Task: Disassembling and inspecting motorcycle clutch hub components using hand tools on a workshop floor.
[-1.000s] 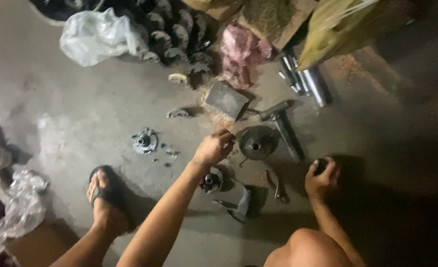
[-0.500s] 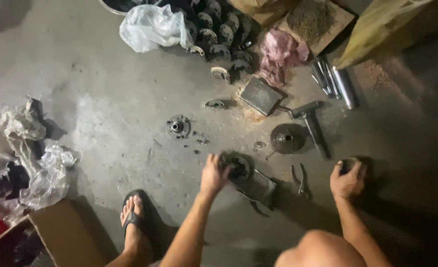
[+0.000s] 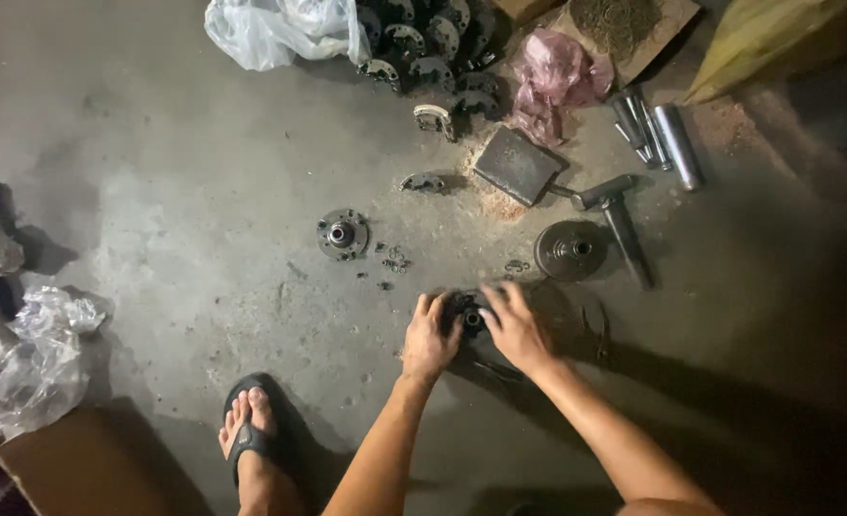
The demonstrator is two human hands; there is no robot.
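Both my left hand (image 3: 430,336) and right hand (image 3: 516,328) clasp a dark round hub part (image 3: 468,316) on the concrete floor (image 3: 184,220) at lower centre, while similar flanged hub (image 3: 342,233) and disc (image 3: 571,250) lie untouched above.

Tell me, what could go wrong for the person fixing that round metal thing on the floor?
Both the left hand and right hand are bare on the dark round metal part, so fingers might get pinched or scraped. The tiny loose bits on the concrete floor could get lost. The foot in an open sandal sits close, where a heavy part could hurt toes.
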